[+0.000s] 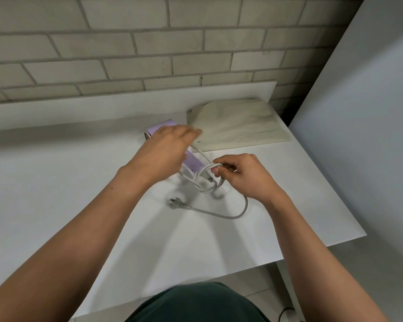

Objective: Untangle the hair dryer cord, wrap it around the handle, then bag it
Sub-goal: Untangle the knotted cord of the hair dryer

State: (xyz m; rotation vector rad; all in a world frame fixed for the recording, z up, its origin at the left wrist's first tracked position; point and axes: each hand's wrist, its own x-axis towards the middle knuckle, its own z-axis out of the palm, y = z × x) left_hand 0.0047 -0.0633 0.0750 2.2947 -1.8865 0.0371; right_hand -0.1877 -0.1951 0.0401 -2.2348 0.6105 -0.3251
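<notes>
Here the lilac hair dryer (163, 126) lies on its side on the white table (56, 182), near the far edge, with its barrel pointing away to the left and its handle (193, 162) running back towards the person. The left hand (165, 152) hangs over the body of the dryer and hides most of it. Its fingers are stretched out and loosely together, reaching towards the bag, and they are blurred; whether the palm touches the dryer cannot be told. The right hand (244, 177) is at the end of the handle, with thumb and forefinger pinching a strand of the pale grey cord (233, 216). There the cord is bunched in a few crossed loops just beside the handle's end. From the loops it runs in one loose curve over the table to the plug (173, 202), which lies flat and apart from both hands. A beige cloth bag (237, 126) lies flat behind the dryer, near the table's right corner, with its near edge just beside the handle. A pale brick wall (126, 43) stands behind the table.
</notes>
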